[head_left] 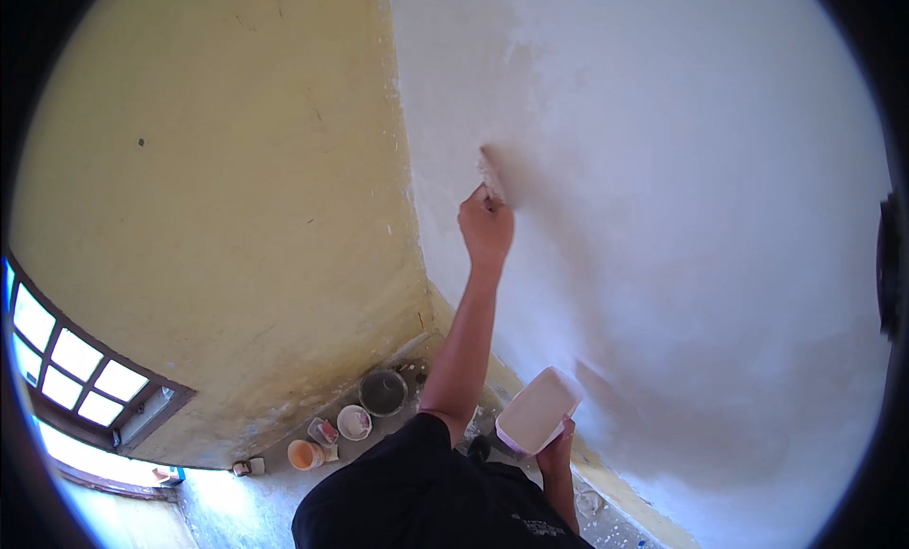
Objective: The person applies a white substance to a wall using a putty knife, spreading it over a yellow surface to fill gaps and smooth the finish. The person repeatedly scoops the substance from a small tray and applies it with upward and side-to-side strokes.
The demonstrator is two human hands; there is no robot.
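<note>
In the head view we look at a room corner. A yellow wall [218, 170] fills the left half and a white wall [682, 189] fills the right half.

We see one arm reach up from the bottom middle of the picture. We take it for the left hand [487, 229], since it comes from the left shoulder. Its fingers are curled tight around the handle of a paintbrush [490, 175]. The brush sticks up from the fist toward 12 o'clock, and its bristles touch the white wall, just right of the corner line.

The right hand [557, 447] sits low, at about 5 o'clock from the brush hand and well apart from it. Its fingers are wrapped on the bottom edge of a white paint tray [538, 409]. The tray is tilted and stands close to the white wall, but we cannot tell if it touches.

The black shirt [417, 497] fills the bottom middle.

On the floor [237, 506], at about 8 o'clock from the tray, some pots stand near the yellow wall: a grey bucket [383, 393], a small white tub [354, 422] just beside it, and an orange tub [305, 453] a bit further left.

A window [71, 369] with bright panes is at 9 o'clock, near the left rim.
</note>
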